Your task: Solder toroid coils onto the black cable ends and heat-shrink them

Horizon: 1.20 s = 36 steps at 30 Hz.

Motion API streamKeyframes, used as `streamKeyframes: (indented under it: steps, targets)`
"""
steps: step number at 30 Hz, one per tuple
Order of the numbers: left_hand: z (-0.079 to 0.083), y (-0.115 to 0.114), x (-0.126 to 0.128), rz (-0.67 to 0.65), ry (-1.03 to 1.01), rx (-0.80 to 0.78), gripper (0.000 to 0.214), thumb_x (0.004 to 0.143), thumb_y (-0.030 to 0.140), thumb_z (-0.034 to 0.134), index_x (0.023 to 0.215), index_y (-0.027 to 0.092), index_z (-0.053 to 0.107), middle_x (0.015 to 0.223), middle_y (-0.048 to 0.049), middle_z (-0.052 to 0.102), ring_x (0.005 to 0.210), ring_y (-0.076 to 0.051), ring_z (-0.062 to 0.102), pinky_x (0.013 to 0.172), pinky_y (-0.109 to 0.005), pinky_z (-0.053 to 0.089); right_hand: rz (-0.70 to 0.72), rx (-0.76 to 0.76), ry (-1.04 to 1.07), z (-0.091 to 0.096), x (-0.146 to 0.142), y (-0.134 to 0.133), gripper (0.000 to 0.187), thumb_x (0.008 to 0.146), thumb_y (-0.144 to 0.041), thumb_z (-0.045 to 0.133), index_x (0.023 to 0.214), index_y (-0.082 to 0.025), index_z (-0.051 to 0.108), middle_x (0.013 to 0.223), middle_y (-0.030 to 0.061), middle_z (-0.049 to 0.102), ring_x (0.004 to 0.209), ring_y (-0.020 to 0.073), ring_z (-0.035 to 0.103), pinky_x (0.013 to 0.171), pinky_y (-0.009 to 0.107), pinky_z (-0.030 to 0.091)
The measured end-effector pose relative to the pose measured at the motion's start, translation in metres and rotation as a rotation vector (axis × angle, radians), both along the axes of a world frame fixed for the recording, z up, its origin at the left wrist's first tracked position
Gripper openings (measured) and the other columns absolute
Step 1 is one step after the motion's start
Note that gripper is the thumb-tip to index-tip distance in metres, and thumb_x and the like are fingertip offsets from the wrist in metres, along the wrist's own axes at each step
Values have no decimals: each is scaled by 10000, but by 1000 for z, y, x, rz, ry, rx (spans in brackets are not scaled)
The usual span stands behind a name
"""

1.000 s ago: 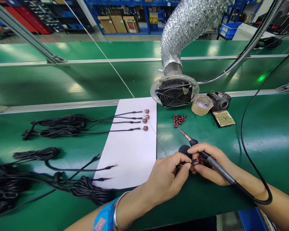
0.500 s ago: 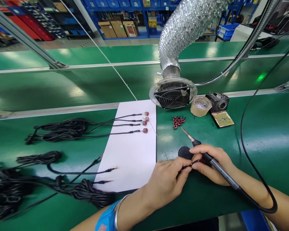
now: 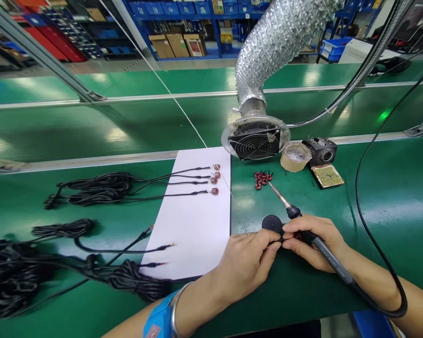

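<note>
My right hand (image 3: pixel 315 241) is closed round a soldering iron (image 3: pixel 326 253), whose metal tip points up and left toward a cluster of small red-and-black parts (image 3: pixel 262 179). Its thumb and forefinger also pinch something small and dark, mostly hidden. Fingertip to fingertip with it, my left hand (image 3: pixel 248 260) is pinched on a thin wire; the wire's far end is covered by the fingers. Just beyond both hands lies a round black disc (image 3: pixel 271 224). A white sheet (image 3: pixel 193 225) to the left bears several black cables (image 3: pixel 183 193) ending in small reddish cylindrical parts (image 3: pixel 215 191).
Coiled black cables (image 3: pixel 102 188) cover the left of the green bench. A fume extractor (image 3: pixel 256 141) hangs on a silver duct over the bench. A tape roll (image 3: pixel 295 157) and a soldering stand with sponge tray (image 3: pixel 327 176) sit behind. The iron's cord (image 3: pixel 359 197) loops at right.
My fingertips have drawn closer together, and the small dark piece between them is more covered. The view has shifted slightly. The soldering iron stays in my right hand.
</note>
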<state>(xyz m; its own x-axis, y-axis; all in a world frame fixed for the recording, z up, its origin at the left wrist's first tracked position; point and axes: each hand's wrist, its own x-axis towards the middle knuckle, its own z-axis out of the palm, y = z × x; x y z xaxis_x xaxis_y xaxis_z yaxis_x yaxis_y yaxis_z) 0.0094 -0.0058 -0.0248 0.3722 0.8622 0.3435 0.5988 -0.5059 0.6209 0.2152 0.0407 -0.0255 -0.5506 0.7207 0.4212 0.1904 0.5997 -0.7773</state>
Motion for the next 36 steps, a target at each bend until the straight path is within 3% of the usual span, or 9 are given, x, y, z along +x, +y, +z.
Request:
streamKeyframes:
  steps: [5, 17, 19, 22, 26, 28, 30, 32, 36]
  targets:
    - [3, 1, 1, 11, -56, -89, 90, 942, 179, 515, 984, 183, 595, 784, 4, 734, 636, -134, 693, 595, -221, 496, 59, -3, -9, 4, 2, 0, 435, 815, -100, 669, 1208, -246, 554, 919, 21, 676, 738, 113, 654, 684, 222, 560]
    - [0, 3, 4, 5, 9, 23, 138, 954, 212, 479, 936, 166, 609, 714, -12, 701, 599, -143, 658, 581, -236, 484, 34, 205, 40, 8, 2, 6, 306, 836, -49, 642, 1073, -241, 623, 848, 24, 720, 738, 157, 675, 688, 290, 579]
    - [6, 5, 6, 3, 79, 106, 181, 966, 223, 440, 958, 163, 611, 783, -31, 725, 677, -165, 684, 658, -265, 519, 23, 257, 24, 7, 6, 6, 324, 832, -30, 639, 1079, -239, 635, 854, 17, 723, 755, 159, 687, 698, 282, 582]
    - [31, 4, -1, 19, 297, 131, 254, 981, 234, 373, 976, 150, 612, 876, -72, 728, 783, -204, 692, 736, -316, 534, -26, 354, -44, -1, 18, 8, 333, 825, -63, 667, 1103, -246, 655, 900, 10, 730, 798, 165, 706, 749, 264, 583]
    - [74, -14, -41, -5, 635, -130, 247, 965, 254, 393, 888, 166, 610, 683, -43, 665, 591, -207, 637, 582, -321, 503, -85, 414, -116, -21, 30, 14, 283, 839, -191, 690, 1112, -267, 686, 988, 2, 728, 848, 196, 710, 825, 293, 566]
    - [83, -30, -73, 12, 755, -287, 188, 936, 258, 463, 860, 185, 620, 693, -38, 677, 614, -228, 652, 594, -339, 505, -132, 422, -117, -29, 32, 15, 278, 834, -224, 707, 1105, -283, 697, 1009, -11, 724, 860, 202, 706, 870, 307, 547]
    - [79, -46, -106, 124, 807, -383, 123, 869, 281, 583, 932, 193, 641, 806, -56, 712, 737, -272, 683, 656, -372, 520, -169, 425, -105, -32, 32, 15, 262, 833, -244, 714, 1089, -300, 703, 1002, -27, 724, 863, 203, 703, 894, 314, 535]
    - [68, -58, -132, 216, 832, -454, 206, 838, 265, 639, 1030, 192, 647, 882, -71, 727, 815, -296, 693, 687, -382, 521, -193, 422, -123, -33, 32, 17, 235, 842, -274, 706, 1074, -316, 702, 980, -38, 728, 856, 205, 704, 875, 322, 542]
    - [46, -67, -154, 196, 756, -473, 225, 872, 252, 635, 1096, 236, 644, 953, -44, 736, 874, -282, 701, 706, -357, 510, -229, 417, -236, -32, 37, 26, 218, 851, -379, 688, 1064, -329, 689, 955, -40, 739, 862, 234, 717, 839, 370, 556]
